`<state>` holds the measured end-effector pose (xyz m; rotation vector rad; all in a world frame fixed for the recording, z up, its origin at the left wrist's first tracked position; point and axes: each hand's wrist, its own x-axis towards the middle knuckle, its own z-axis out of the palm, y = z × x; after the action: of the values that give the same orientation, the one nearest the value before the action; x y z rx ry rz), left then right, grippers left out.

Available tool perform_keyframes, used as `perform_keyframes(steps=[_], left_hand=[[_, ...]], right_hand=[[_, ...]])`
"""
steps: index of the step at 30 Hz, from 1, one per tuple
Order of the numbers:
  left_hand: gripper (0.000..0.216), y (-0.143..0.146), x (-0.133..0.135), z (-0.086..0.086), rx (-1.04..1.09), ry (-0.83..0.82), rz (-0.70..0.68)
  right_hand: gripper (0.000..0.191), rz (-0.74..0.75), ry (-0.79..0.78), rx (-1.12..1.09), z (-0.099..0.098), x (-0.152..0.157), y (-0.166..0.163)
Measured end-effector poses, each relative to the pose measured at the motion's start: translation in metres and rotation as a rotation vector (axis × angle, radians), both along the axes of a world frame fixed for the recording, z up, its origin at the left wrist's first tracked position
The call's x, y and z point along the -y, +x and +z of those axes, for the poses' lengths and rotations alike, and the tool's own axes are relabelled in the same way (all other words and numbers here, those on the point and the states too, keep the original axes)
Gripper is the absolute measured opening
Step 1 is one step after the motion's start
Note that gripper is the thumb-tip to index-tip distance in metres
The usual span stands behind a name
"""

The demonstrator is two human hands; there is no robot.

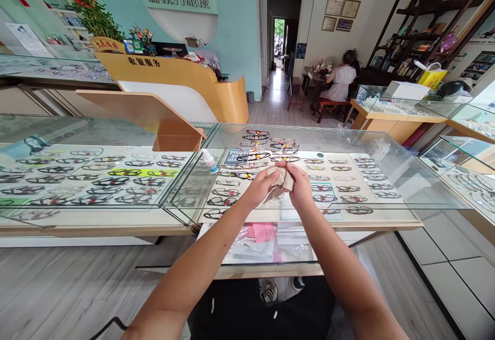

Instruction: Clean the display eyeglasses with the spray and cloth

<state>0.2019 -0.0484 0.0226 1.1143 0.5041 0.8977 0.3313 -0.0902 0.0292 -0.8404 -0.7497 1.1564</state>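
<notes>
Both my hands are together over the glass display counter (348,144), holding a crumpled beige cloth (279,176). My left hand (263,185) is closed on the cloth's left side, with the thumb on top. My right hand (300,184) grips the right side, its fingers wrapped round the cloth. Whether a pair of glasses is inside the folds I cannot tell. Just beyond my fingers, several eyeglasses (253,157) lie on the counter. A small white spray bottle (209,161) with a blue label stands to the left of my hands.
Rows of eyeglasses (350,198) fill the case beneath. On the left counter stands a tilted board (135,110), perhaps a mirror's back. An open drawer (266,270) with plastic packets and pink paper juts out before me. A seated person (341,81) is far back.
</notes>
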Motion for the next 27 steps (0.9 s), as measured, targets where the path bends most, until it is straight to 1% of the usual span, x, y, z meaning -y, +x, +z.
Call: perform_keyframes(steps=[2, 7, 9, 11, 15, 17, 19, 22, 24, 27], left_hand=[[0.062, 0.000, 0.001, 0.001, -0.022, 0.025, 0.006], [0.058, 0.001, -0.003, -0.003, -0.066, 0.071, 0.127], [0.058, 0.000, -0.006, -0.004, -0.052, 0.060, 0.136], [0.058, -0.004, -0.006, -0.002, -0.036, 0.030, 0.057], [0.051, -0.012, -0.005, 0.000, 0.010, 0.041, -0.189], [0.050, -0.013, -0.005, -0.001, 0.024, 0.068, -0.223], [0.051, -0.012, -0.006, -0.005, 0.016, 0.082, -0.187], [0.054, -0.007, -0.009, -0.010, 0.009, 0.089, -0.079], [0.054, -0.004, -0.010, -0.011, 0.016, 0.066, -0.024], [0.055, -0.002, -0.009, -0.008, 0.027, -0.004, 0.011]], right_hand=[[0.036, 0.017, -0.011, -0.010, 0.000, 0.000, -0.001], [0.033, 0.068, 0.034, 0.006, 0.002, 0.001, -0.004], [0.032, 0.060, 0.054, 0.012, 0.003, 0.001, -0.003], [0.032, 0.038, 0.050, 0.004, 0.003, 0.001, -0.001], [0.035, 0.028, 0.013, 0.016, 0.004, 0.003, 0.004], [0.038, 0.048, 0.003, 0.033, 0.004, 0.004, 0.005], [0.040, 0.053, 0.003, 0.047, 0.003, 0.004, 0.004], [0.034, 0.037, 0.033, 0.052, -0.001, 0.001, 0.002], [0.030, 0.029, 0.057, 0.047, -0.002, -0.001, 0.002], [0.029, 0.038, 0.063, 0.045, -0.001, -0.001, 0.002]])
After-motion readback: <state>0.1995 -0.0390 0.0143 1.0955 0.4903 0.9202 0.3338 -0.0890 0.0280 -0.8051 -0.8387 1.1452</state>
